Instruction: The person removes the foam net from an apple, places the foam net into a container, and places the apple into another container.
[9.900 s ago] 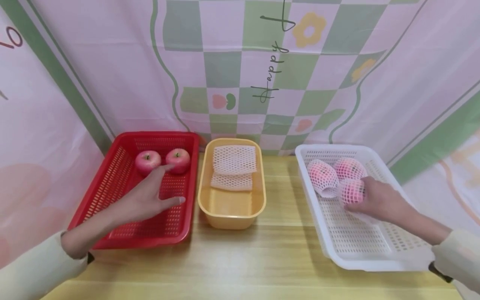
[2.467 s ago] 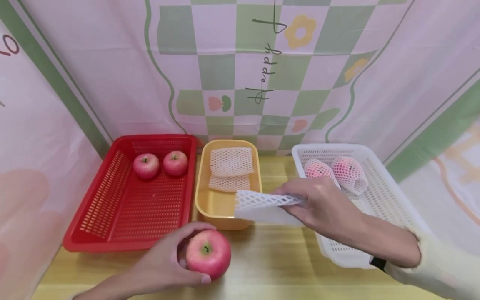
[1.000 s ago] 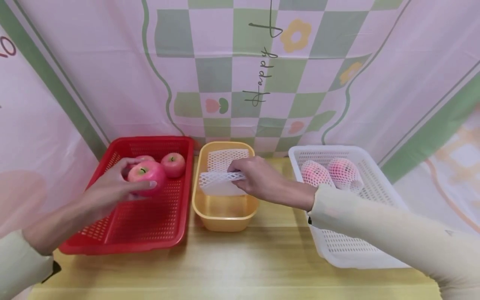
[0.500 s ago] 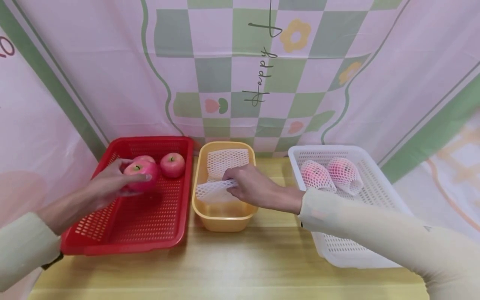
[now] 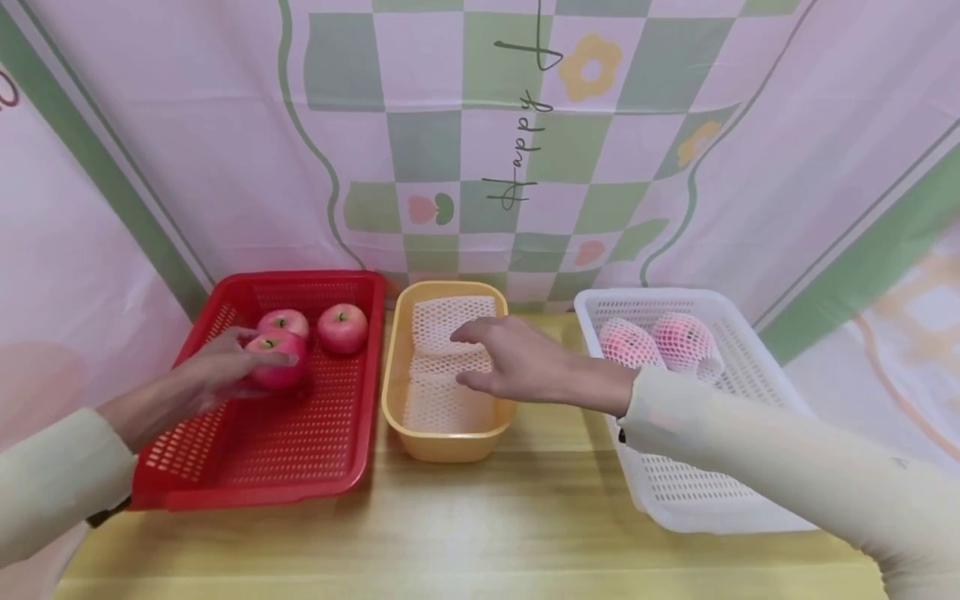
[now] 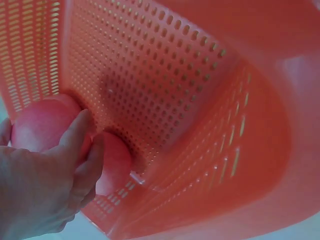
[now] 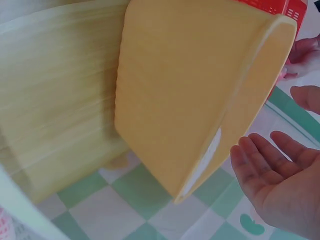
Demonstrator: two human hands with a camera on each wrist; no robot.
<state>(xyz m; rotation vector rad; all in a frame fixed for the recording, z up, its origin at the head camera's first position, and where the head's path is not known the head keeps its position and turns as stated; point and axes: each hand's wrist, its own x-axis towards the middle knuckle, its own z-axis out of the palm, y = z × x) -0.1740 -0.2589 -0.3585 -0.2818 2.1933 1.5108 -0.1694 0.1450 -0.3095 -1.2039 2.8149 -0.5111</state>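
Left hand (image 5: 216, 371) grasps an apple (image 5: 282, 375), seemingly to steady it, at nine o'clock from the right hand (image 5: 525, 362), spread empty over nets (image 5: 444, 408).

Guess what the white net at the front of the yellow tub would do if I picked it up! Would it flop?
The white net would probably flop, since it looks thin and lies flattened in the yellow tub. It's likely very light for its size, being full of little holes. Pushed, it might slide or crumple rather than roll, because it isn't round.
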